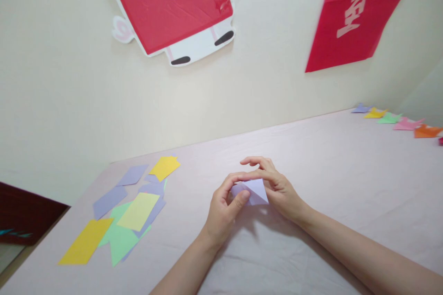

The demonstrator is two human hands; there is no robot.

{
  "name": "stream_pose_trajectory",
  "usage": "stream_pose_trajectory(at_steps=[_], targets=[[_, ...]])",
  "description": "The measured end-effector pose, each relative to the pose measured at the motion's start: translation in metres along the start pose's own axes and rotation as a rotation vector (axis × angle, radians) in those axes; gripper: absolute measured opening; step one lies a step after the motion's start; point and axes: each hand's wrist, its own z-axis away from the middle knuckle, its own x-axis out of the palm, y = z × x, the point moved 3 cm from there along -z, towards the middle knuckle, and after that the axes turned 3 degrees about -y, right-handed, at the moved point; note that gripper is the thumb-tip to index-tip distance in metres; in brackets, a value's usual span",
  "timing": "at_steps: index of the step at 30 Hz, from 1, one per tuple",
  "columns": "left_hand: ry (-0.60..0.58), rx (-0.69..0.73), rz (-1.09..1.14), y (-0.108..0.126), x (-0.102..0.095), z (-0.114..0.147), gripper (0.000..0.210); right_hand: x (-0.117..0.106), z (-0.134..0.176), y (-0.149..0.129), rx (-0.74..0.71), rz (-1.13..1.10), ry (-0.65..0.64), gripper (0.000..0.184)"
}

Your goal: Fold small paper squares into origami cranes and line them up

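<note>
A folded piece of purple paper is held just above the table, between my two hands. My left hand pinches its left side, thumb in front and fingers behind. My right hand is at the paper's right and back edge, its fingers curved over the top and one finger raised. Part of the right thumb and the paper's back are hidden, so how firmly that hand grips is unclear. A shadow of hands and paper falls on the pale cloth below.
Loose sheets lie at the left: yellow paper, green paper, pale yellow paper and purple paper. Several folded paper shapes, among them a pink one, stand in a row at the far right. A wall rises behind the table.
</note>
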Motion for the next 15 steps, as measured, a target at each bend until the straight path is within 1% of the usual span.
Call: stream_pose_trajectory(at_steps=[2,5,6,8,11,13,15], targets=[[0.005,0.012,-0.018,0.0005,0.0005,-0.0008,0.027,-0.0003,0.0002,0.0026,0.029,-0.062,-0.016,0.031],[0.08,0.048,-0.102,0.0015,-0.0031,-0.0016,0.014,-0.0018,-0.0007,0.0064,0.083,-0.144,-0.006,0.016],[0.11,0.059,-0.141,0.0018,-0.0049,-0.0015,0.011,-0.0023,-0.0012,0.0071,0.099,-0.167,0.001,0.015],[0.149,0.067,-0.211,0.0016,-0.0077,-0.0011,0.011,-0.003,-0.0025,0.0073,0.119,-0.205,0.011,0.023],[0.155,0.059,-0.28,-0.0002,-0.0089,-0.0002,0.014,-0.0035,-0.0037,0.0061,0.115,-0.227,0.025,0.034],[0.133,0.057,-0.312,-0.0012,-0.0077,0.0002,0.015,-0.0032,-0.0036,0.0058,0.099,-0.215,0.03,0.034],[0.119,0.066,-0.336,-0.001,-0.0064,0.0006,0.016,-0.0024,-0.003,0.0065,0.099,-0.188,0.03,0.026]])
